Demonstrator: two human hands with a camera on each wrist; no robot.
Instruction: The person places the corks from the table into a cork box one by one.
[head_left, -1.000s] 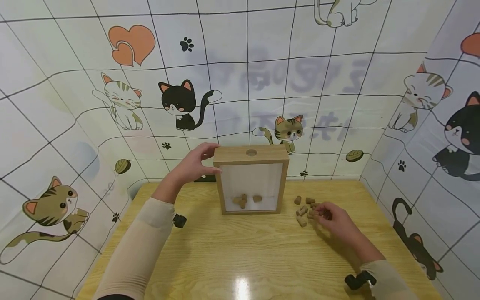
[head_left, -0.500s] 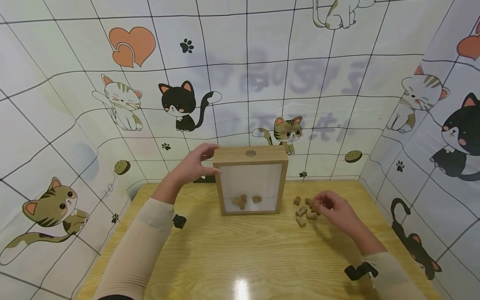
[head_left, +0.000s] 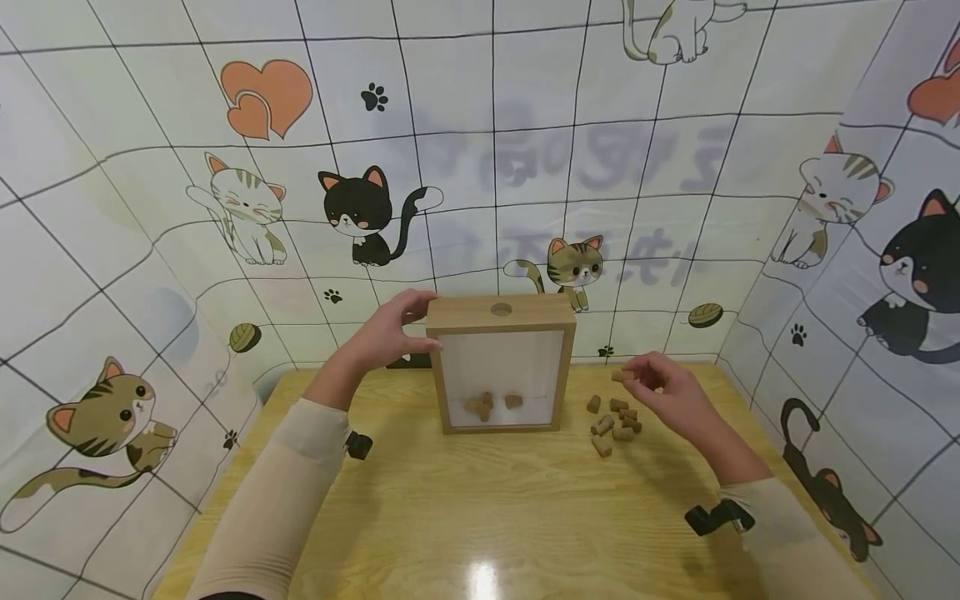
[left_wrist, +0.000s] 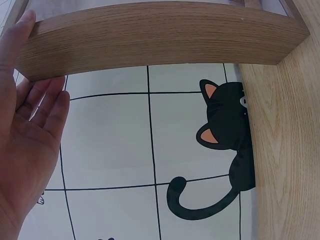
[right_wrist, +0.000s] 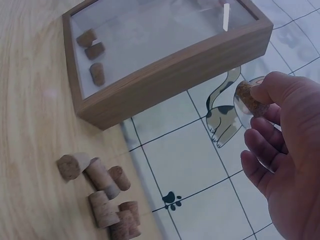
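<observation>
A shallow wooden box with a clear front and a round hole in its top stands upright on the table. Several corks lie inside, low behind the clear front. My left hand holds the box's upper left corner, thumb at the front and fingers behind; the left wrist view shows this hand against the wooden side. Raised above the table, right of the box, my right hand pinches one cork between thumb and fingers. Below it, several loose corks lie in a cluster on the table.
The wooden table reaches back to a white cloth backdrop with grid lines and cartoon cats. This backdrop also closes in the left and right sides. A bright reflection shows on the table's front part.
My right hand has lifted up and away from the cluster of corks with one cork in its fingers. The left hand keeps its hold on the box.
</observation>
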